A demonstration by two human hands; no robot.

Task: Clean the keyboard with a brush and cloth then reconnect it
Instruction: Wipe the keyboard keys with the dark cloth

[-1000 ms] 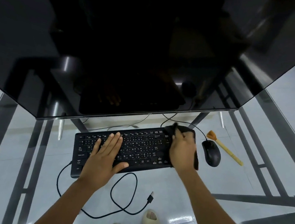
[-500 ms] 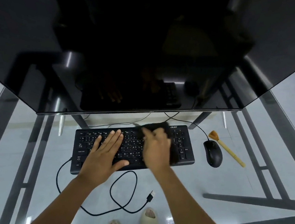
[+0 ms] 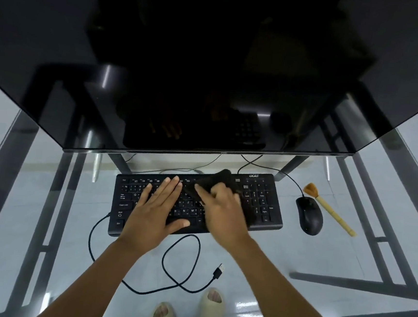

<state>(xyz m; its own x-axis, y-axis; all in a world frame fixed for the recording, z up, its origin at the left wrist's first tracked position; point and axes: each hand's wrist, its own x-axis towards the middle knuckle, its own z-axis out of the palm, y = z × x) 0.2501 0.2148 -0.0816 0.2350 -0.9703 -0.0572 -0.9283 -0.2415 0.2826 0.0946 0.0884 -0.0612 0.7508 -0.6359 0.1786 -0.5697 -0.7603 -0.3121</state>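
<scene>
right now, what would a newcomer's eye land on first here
Two bare hands on the black keyboard at centre: the left hand lies flat on the keys while the right hand presses a dark cloth onto them. Above looms a big dark monitor, and the keyboard's USB plug lies loose on the glass desk.

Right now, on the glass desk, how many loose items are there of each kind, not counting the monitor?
Black keyboard with unplugged USB cable: 1
Black computer mouse: 1
Dark cloth, under the right hand: 1
Wooden-handled brush with tan bristles: 1
Total: 4
</scene>
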